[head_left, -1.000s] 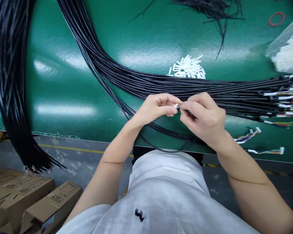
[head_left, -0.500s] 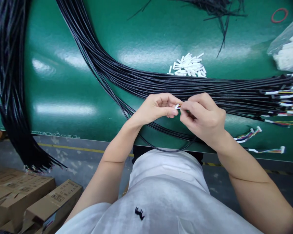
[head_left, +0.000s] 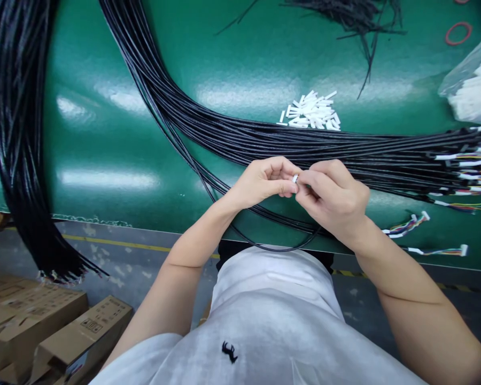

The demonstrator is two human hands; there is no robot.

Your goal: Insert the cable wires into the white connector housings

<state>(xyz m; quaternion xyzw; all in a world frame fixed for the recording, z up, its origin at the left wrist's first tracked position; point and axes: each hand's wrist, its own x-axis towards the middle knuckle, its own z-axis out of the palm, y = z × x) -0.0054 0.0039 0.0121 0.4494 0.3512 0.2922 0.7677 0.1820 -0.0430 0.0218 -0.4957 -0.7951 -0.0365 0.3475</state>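
Between thumb and fingers, my left hand [head_left: 266, 182] pinches a small white connector [head_left: 295, 178]. My right hand [head_left: 333, 195] is closed right beside it, its fingertips meeting the connector's right side. In the earlier picture thin coloured wires showed between the two hands, and now the right fingers cover them. Behind both hands runs a thick bundle of black cables [head_left: 240, 132]. A few looser black cables [head_left: 280, 215] pass under my wrists. To the right, two cable ends carry coloured wires with white connectors [head_left: 425, 216] on them.
A pile of white connectors [head_left: 313, 111] lies behind the bundle on the green table [head_left: 104, 144]. At the right are a plastic bag [head_left: 475, 91] of white parts and a red ring [head_left: 458, 33]. Black strands [head_left: 356, 13] lie at the back. Another cable bundle [head_left: 20, 133] hangs over the left edge, near cardboard boxes [head_left: 80, 337].
My hands have drawn closer together, with the left moving slightly right. The coloured wires at the connector no longer show. The whole view has shifted a little.
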